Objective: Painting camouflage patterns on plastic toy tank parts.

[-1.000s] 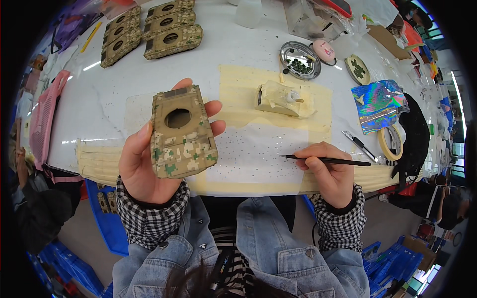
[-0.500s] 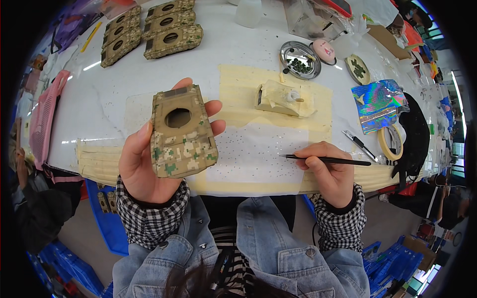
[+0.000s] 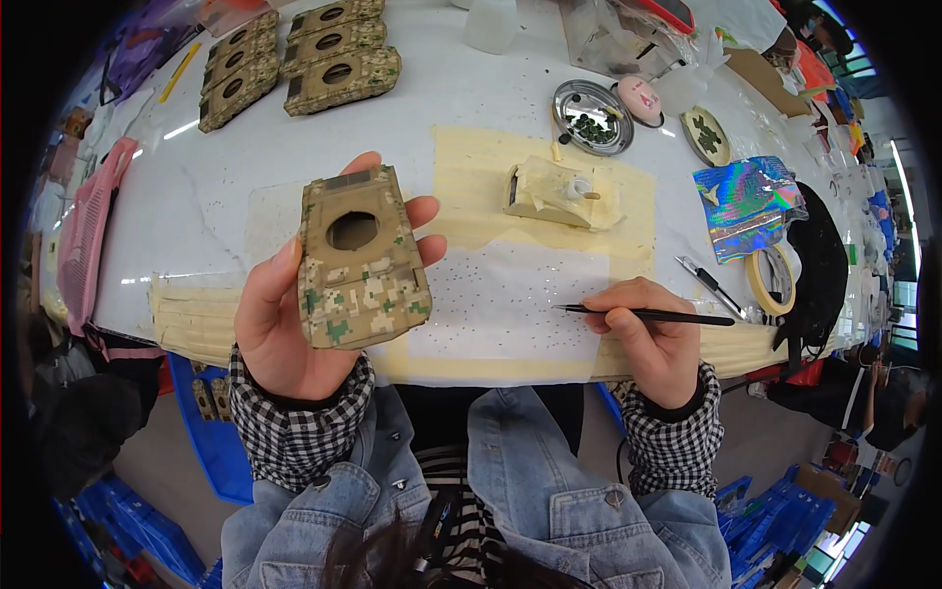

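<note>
The underside of the camouflage hull (image 3: 363, 280) is hidden by the left hand (image 3: 280, 329), whose palm and most of whose finger lengths are in turn covered by the hull; the inside of its round opening is too dark to read. The right hand (image 3: 653, 339) covers part of a slim black tool (image 3: 687, 316), probably tweezers, though its tip is too fine to make out. Hulls at the top left crowd each other, and the rearmost are cut off by the curved rim.

The left hand is palm up, clamped on the hull from below, thumb along its left edge and fingertips showing past its right, holding it up left of a white sheet (image 3: 491, 339). The right hand, bent inward, has thumb and fingers pinched together on the tool, its point aimed left over the sheet.

The hull is boxy, matt tan with square green and cream patches. Tiny dark specks dot the smooth sheet, bordered by creased yellow tape (image 3: 451, 371)
</note>
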Demonstrator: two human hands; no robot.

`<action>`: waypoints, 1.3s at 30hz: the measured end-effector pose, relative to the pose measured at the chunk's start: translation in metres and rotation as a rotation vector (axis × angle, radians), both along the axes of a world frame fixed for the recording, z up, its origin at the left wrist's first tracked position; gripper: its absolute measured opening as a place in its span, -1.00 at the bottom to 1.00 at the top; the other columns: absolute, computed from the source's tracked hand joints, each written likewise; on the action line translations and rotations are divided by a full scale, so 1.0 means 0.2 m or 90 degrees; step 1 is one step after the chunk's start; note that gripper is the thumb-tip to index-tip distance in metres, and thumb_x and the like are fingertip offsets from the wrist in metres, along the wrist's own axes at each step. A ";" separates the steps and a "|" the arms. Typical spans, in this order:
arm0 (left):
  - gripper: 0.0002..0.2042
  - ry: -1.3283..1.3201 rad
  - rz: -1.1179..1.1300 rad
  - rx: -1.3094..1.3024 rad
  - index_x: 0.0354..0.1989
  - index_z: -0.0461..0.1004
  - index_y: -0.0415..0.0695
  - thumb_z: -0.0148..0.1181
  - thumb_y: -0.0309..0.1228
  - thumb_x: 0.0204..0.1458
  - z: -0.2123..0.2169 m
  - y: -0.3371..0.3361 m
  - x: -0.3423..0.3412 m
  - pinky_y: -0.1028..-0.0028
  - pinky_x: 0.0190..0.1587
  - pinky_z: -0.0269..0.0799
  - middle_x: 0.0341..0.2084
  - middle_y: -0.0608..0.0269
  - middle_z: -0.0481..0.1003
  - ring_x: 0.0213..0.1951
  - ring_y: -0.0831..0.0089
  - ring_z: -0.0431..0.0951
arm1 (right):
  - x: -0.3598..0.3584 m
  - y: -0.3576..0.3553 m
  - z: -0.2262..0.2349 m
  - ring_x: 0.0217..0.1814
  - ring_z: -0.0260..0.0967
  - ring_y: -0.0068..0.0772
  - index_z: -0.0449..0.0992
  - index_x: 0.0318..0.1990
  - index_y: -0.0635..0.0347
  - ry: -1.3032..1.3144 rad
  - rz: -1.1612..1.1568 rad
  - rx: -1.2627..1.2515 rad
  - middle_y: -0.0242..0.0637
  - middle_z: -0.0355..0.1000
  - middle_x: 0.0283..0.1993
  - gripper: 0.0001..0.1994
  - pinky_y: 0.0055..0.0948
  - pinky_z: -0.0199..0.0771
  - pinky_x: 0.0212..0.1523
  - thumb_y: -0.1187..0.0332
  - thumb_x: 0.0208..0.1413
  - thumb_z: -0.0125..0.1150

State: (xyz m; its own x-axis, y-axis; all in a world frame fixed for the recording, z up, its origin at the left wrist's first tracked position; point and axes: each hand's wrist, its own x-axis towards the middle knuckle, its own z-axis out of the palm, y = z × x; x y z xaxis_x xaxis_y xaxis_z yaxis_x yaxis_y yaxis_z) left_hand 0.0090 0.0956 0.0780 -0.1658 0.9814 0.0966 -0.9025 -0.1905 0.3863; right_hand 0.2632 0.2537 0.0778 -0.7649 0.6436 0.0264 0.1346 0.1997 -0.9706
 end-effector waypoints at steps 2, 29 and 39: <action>-0.29 0.000 0.001 -0.003 0.38 -0.51 -0.12 -0.22 -0.25 0.21 0.00 0.00 0.00 0.05 0.21 0.31 0.31 -0.39 -0.26 0.32 -0.12 0.03 | 0.00 0.00 0.00 -0.33 0.41 -0.50 0.55 -0.24 0.37 -0.001 0.006 0.010 -0.23 0.50 -0.36 -0.87 -0.58 0.38 -0.28 0.47 0.12 0.19; -0.34 0.225 0.117 -0.169 0.38 -0.21 -0.20 -0.14 -0.23 0.16 0.07 0.02 0.07 0.15 0.17 0.35 0.23 -0.33 0.08 0.22 -0.08 0.25 | -0.01 0.00 -0.01 -0.34 0.39 -0.49 0.56 -0.27 0.38 -0.005 0.011 0.024 -0.23 0.50 -0.36 -0.90 -0.57 0.36 -0.28 0.52 0.09 0.19; -0.36 0.312 0.136 -0.206 0.37 -0.15 -0.17 -0.08 -0.32 0.14 0.09 0.02 0.09 0.11 0.16 0.35 0.20 -0.24 0.15 0.20 -0.03 0.29 | 0.00 -0.01 0.01 -0.35 0.37 -0.55 0.52 -0.24 0.42 0.013 0.007 -0.006 -0.24 0.46 -0.38 -0.89 -0.61 0.37 -0.28 0.54 0.15 0.12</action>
State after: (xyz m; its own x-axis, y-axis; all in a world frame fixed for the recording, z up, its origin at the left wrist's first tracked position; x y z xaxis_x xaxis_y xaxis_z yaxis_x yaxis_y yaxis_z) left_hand 0.0267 0.1002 0.0967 -0.3739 0.9236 -0.0850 -0.5603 -0.1519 0.8142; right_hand 0.2642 0.2508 0.0800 -0.7711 0.6357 0.0359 0.1131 0.1922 -0.9748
